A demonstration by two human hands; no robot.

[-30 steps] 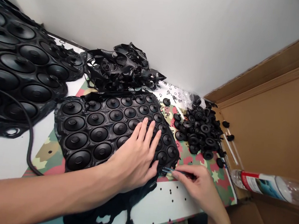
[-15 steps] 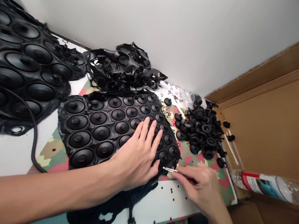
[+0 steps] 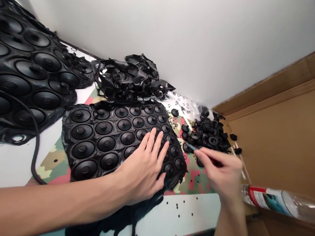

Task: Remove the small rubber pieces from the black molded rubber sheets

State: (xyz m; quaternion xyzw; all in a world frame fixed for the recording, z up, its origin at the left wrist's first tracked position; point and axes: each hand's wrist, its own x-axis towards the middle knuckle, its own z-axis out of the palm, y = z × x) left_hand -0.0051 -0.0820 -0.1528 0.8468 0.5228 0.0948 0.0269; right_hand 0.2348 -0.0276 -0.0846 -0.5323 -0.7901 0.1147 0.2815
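My left hand [image 3: 146, 164] lies flat, fingers stretched, on a black rubber sheet [image 3: 109, 135] moulded with rows of round, knobbed discs. Some discs are hidden beneath that palm. In my right hand [image 3: 220, 171] a pair of thin tweezers [image 3: 191, 146] is pinched between thumb and fingers, its tips blurred. The tips are over the near left side of a heap of loose black rubber discs [image 3: 214, 132]. Whether they grip anything cannot be made out. Under the sheet is a camouflage-patterned mat [image 3: 196, 180].
A larger moulded black sheet [image 3: 26, 70] with a black cable [image 3: 35, 140] over it is at left. Torn rubber scrap [image 3: 130, 75] sits against the wall. At right are a cardboard box [image 3: 289, 118] and a plastic bottle [image 3: 279, 202]. Small black bits [image 3: 177, 206] dot the table's near edge.
My right hand with the tweezers has moved up and away from the sheet's near right corner to the heap of discs. My left hand stays on the sheet. The view has shifted slightly.
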